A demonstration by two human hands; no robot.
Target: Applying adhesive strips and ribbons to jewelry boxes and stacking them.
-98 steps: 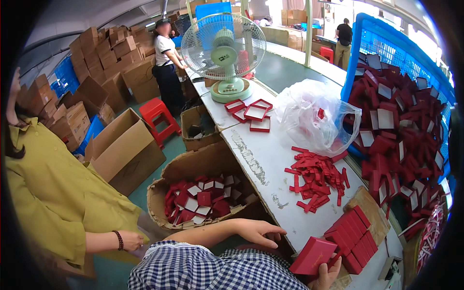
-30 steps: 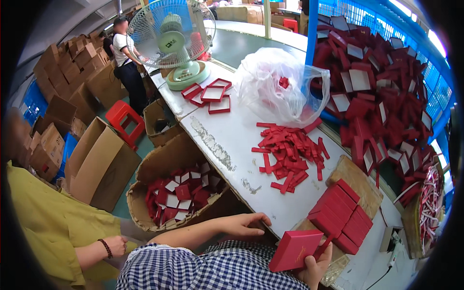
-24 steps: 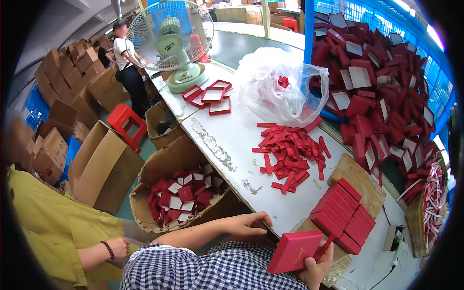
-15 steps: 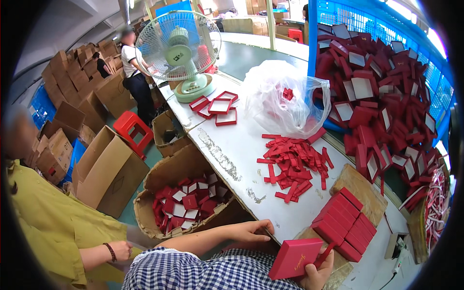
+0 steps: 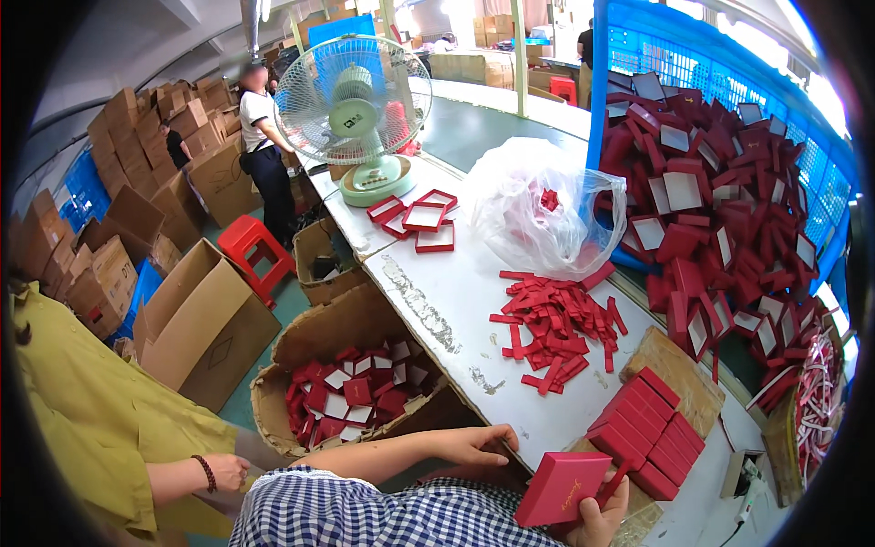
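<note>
A flat red jewelry box (image 5: pixel 563 488) with gold lettering on its top is held in my right hand (image 5: pixel 602 518), thumb at its edge. Between the box and the fingers a narrow red strip (image 5: pixel 617 479) sticks up. My left hand (image 5: pixel 476 446) rests at the table's edge, thumb apart from its loosely bent fingers, with nothing in it. Beyond my right hand, stacked red boxes (image 5: pixel 643 428) sit in rows on a brown cardboard piece (image 5: pixel 673 354). Farther up the white table (image 5: pixel 437 319) lies a heap of short red strips (image 5: pixel 556 333).
An open carton (image 5: pixel 273 406) of red boxes stands below the table's left edge. Red trays (image 5: pixel 425 216), a fan (image 5: pixel 360 118) and a plastic bag (image 5: pixel 519 210) are on the table. A blue crate (image 5: pixel 729 55) of boxes stands right. A co-worker's sleeve (image 5: pixel 109 410) is at left.
The whole view has shifted slightly, with the scene sitting a little lower. Both hands keep nearly the same pose, and the box stays in my right hand.
</note>
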